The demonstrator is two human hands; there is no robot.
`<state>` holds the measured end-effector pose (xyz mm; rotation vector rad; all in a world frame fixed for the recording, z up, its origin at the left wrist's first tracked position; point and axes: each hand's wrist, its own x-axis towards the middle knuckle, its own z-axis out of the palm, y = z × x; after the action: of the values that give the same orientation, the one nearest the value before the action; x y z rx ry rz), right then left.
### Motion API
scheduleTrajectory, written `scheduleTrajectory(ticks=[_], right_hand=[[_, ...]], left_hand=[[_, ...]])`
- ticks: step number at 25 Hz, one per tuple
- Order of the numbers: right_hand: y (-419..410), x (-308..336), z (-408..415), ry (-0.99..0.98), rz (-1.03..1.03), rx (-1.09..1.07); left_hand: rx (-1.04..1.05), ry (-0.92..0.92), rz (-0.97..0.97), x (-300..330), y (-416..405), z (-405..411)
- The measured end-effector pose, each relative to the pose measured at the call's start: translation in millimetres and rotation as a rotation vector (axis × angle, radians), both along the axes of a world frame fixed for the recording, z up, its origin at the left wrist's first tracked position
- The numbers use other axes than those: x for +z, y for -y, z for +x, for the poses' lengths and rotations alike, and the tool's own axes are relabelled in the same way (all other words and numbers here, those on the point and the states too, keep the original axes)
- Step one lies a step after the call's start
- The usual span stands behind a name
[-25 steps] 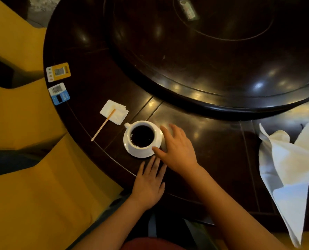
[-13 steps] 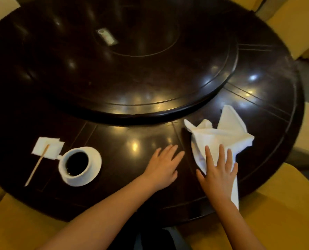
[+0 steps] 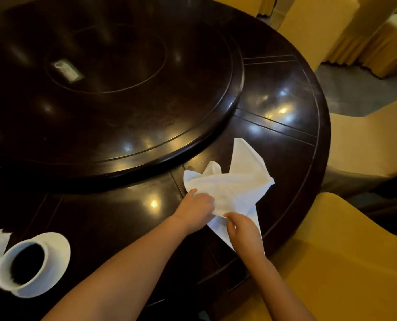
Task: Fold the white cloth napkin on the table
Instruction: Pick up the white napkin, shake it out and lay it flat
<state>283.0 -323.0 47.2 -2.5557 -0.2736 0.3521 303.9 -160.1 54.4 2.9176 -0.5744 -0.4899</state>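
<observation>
- We are working at the near right edge of the dark round bench (image 3: 285,126), where the white napkin (image 3: 237,181) is lying crumpled — one point sticking up toward the raised turntable (image 3: 123,126), another trailing down toward the bench rim.
- Our left hand (image 3: 194,210) is closing its grip on the napkin's left edge, fingers curled over the cloth; how firmly it is pinching, we cannot tell.
- Our right hand (image 3: 244,231) is bending its grip around the lower tail of the napkin, thumb and fingers pinching a fold of fabric.
- We are judging this as the opening step: nothing is folded yet, so the cloth is needing to be spread flat first.
- To do it well, we are wanting to find true corners rather than bunched middles — pulling the two hands apart should be smoothing out the wrinkles.
- We are keeping the cloth low on the bench, so it is sliding rather than flapping.
- The coffee cup (image 3: 23,267) on its saucer (image 3: 58,253) is sitting well apart to the left; we are keeping our left forearm from sweeping toward it.
</observation>
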Motion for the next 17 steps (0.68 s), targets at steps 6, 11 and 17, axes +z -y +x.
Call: scheduleTrajectory(ticks=[6, 11, 17], right_hand=[[-30, 87, 31, -0.031, 0.323, 0.082], [-68, 173, 57, 0.089, 0.335, 0.268], [-101, 223, 53, 0.148, 0.177, 0.328]], left_hand=[[0.317, 0.087, -0.51, 59, -30, -9], [0.394, 0.183, -0.639, 157, -92, -13], [0.452, 0.337, -0.746, 246, -125, -26]])
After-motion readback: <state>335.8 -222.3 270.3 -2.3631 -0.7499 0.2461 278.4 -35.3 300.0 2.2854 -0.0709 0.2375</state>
